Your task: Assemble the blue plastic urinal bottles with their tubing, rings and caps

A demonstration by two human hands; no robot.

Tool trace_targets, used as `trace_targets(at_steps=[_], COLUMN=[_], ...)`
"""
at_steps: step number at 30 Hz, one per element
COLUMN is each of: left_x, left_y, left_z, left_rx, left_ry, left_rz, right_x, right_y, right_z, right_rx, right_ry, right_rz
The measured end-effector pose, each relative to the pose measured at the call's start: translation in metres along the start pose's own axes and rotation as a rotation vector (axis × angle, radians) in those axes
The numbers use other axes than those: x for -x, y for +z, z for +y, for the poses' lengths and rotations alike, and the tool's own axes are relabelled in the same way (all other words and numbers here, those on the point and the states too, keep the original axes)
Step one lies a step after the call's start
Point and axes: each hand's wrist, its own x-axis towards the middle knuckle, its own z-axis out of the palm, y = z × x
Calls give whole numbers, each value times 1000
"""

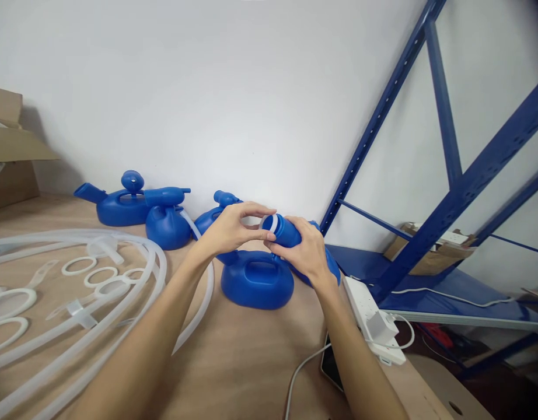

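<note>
My right hand is wrapped round a blue plastic tube-shaped spout, its open mouth tilted toward the left. At that mouth my left hand pinches a thin white ring between thumb and fingers. The ring sits against the rim; how far it is seated I cannot tell. Just below my hands a blue plastic jug with a handle opening stands on the table. Another blue jug is partly hidden behind my right hand. More blue jugs stand along the wall, one topped by a blue spout.
Coiled translucent hoses and loose white rings cover the table's left side. A cardboard box stands far left. Right of my forearm lie a white power strip, cables and a phone, beside a blue metal shelf frame.
</note>
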Motion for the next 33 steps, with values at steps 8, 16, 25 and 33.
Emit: trace_targets(at_steps=[8,16,25,33], left_x=[0,0,-1,5], left_y=[5,0,3,24], left_z=[11,13,15,43], left_rx=[-33,-191,-145,-353], left_ry=[-10,-12,-14,185], left_rz=[-17,-39,-65,-88], right_x=[0,-2,-2,-3], right_y=[-7,-4,-12,-28], right_z=[6,4,3,14], right_rx=[15,-19,-57,-290], right_ry=[-45,-8,-8,-52], right_rz=[-75,-149,-176,-195])
